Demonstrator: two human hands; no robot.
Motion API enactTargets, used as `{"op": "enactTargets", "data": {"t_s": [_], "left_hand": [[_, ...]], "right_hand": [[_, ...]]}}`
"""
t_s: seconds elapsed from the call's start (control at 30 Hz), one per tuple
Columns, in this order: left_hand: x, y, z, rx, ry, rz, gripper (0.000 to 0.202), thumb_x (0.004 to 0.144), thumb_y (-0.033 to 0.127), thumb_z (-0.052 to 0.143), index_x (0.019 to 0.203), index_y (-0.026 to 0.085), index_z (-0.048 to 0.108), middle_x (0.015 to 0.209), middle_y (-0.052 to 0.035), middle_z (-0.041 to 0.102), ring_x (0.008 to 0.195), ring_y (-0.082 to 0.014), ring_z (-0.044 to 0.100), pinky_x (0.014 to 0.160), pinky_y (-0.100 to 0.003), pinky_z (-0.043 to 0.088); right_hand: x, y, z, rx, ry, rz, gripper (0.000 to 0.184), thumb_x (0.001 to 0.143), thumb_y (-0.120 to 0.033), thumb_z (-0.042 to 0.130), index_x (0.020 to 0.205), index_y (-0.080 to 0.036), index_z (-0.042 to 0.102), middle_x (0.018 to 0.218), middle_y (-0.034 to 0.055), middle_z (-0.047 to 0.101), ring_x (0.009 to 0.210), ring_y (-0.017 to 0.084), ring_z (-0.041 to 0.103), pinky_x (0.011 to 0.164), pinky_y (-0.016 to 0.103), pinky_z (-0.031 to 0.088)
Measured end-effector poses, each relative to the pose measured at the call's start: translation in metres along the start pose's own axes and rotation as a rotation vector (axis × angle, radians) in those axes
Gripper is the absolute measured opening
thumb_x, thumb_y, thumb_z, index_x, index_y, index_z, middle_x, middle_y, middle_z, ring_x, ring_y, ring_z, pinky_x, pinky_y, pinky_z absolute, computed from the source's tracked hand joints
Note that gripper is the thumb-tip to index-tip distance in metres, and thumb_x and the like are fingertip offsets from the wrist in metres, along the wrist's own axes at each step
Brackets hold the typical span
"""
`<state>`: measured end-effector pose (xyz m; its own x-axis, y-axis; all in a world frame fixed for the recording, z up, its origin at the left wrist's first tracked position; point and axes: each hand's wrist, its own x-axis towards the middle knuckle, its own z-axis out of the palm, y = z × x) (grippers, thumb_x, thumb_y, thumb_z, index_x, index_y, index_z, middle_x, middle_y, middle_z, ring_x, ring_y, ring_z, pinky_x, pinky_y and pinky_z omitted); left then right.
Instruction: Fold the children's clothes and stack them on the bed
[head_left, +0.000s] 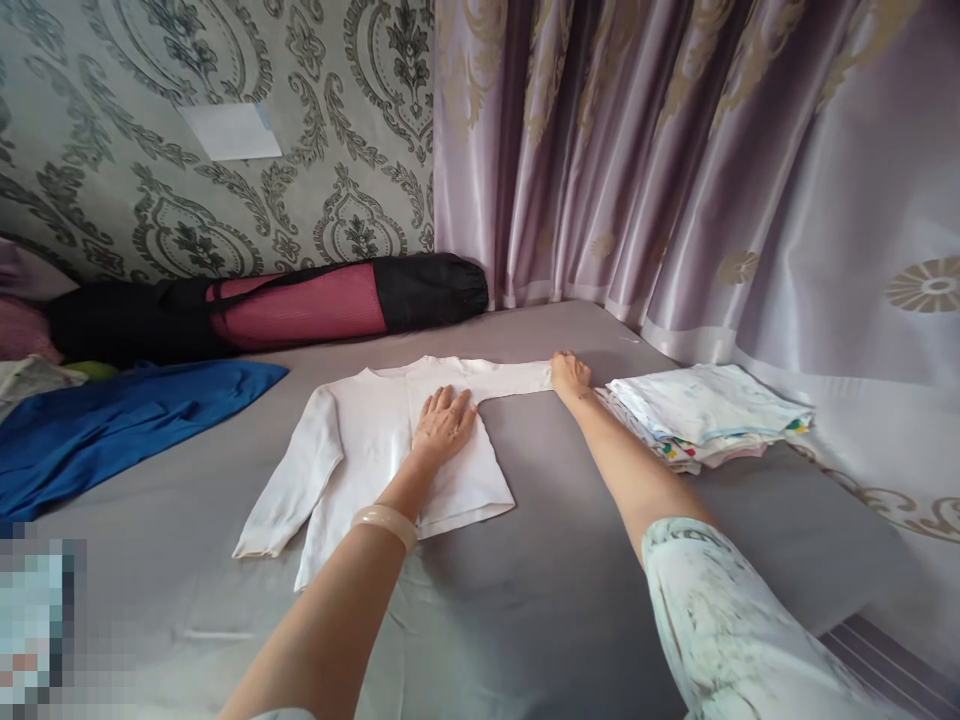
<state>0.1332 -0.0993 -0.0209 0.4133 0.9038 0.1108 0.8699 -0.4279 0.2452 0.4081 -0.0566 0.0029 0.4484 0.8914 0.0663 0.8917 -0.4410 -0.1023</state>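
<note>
Underneath everything, a grey sheet (540, 600), lightly creased. Along the right and far side, a shiny mauve curtain (637, 170) with gold motifs, hanging in deep folds down to the edge of the sheet. Beyond, on the left, patterned wallpaper (375, 130) in grey and black. At its foot, a long black-and-pink rolled bag (300, 305), lying lengthwise. Nearer on the left, a crumpled blue cloth (142, 425). In the middle of the sheet, a white long-sleeved shirt (375, 430), laid flat, with one sleeve slanting down toward the near left and the other stretched out straight to the right. Just beyond that right-hand cuff, a stack of folded clothes (697, 410). On the wallpaper, a pale sheet of paper (234, 132). Resting palm down on the shirt front, fingers slightly apart and gripping nothing, the left hand (444, 425). Clamped on the outstretched cuff, fingers curled together, the right hand (572, 374). Around the left wrist, a pale bangle (386, 522).
</note>
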Motion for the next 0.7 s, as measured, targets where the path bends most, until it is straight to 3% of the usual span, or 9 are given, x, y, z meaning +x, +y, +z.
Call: {"op": "enactTargets", "data": {"t_s": [0.17,0.23,0.33,0.47,0.6,0.7], "left_hand": [[0.0,0.0,0.002,0.03,-0.003,0.007,0.054,0.1,0.048,0.029,0.145,0.022,0.044,0.155,-0.0126,0.036,0.146,-0.0285,0.027,0.119,-0.044,0.02],[0.0,0.0,0.003,0.036,0.005,0.013,0.054,0.1,0.048,0.029,0.144,0.022,0.045,0.154,-0.0129,0.037,0.145,-0.0291,0.028,0.119,-0.045,0.021],[-0.001,0.0,0.002,0.037,0.001,0.012,0.054,0.1,0.048,0.03,0.145,0.023,0.045,0.154,-0.0132,0.037,0.145,-0.0295,0.027,0.119,-0.046,0.021],[-0.001,0.002,-0.001,0.034,-0.023,0.012,0.056,0.099,0.05,0.032,0.146,0.022,0.043,0.155,-0.0141,0.035,0.146,-0.0305,0.026,0.119,-0.046,0.021],[-0.001,0.001,0.0,0.029,-0.016,0.013,0.056,0.099,0.051,0.032,0.145,0.022,0.043,0.155,-0.0131,0.035,0.146,-0.0303,0.026,0.118,-0.047,0.022],[-0.001,0.002,0.0,0.029,-0.003,0.016,0.056,0.099,0.051,0.033,0.145,0.022,0.043,0.155,-0.014,0.035,0.146,-0.0303,0.027,0.118,-0.047,0.022]], "right_hand": [[-0.001,-0.001,-0.006,-0.026,-0.05,0.086,0.041,0.095,-0.011,0.035,0.123,-0.01,0.064,0.121,0.0237,0.063,0.111,0.026,0.062,0.092,0.037,0.044],[-0.002,-0.007,-0.011,-0.06,-0.003,0.074,0.043,0.092,-0.006,0.034,0.121,-0.009,0.066,0.124,0.0247,0.061,0.118,0.028,0.057,0.098,0.041,0.039],[-0.002,-0.027,-0.016,-0.069,0.075,-0.108,0.044,0.092,-0.006,0.033,0.118,-0.012,0.069,0.128,0.0218,0.059,0.123,0.029,0.052,0.102,0.042,0.034],[-0.001,-0.071,-0.013,0.031,-0.017,-0.39,0.036,0.096,-0.02,0.04,0.113,-0.024,0.071,0.121,0.0107,0.065,0.114,0.023,0.057,0.095,0.033,0.038],[0.002,-0.108,-0.006,0.08,-0.129,-0.473,0.028,0.095,-0.026,0.049,0.115,-0.026,0.069,0.125,0.0071,0.064,0.118,0.022,0.056,0.097,0.032,0.039],[0.004,-0.121,-0.003,0.074,-0.149,-0.463,0.026,0.092,-0.023,0.054,0.113,-0.024,0.069,0.124,0.0074,0.065,0.119,0.022,0.056,0.097,0.031,0.039]]}}
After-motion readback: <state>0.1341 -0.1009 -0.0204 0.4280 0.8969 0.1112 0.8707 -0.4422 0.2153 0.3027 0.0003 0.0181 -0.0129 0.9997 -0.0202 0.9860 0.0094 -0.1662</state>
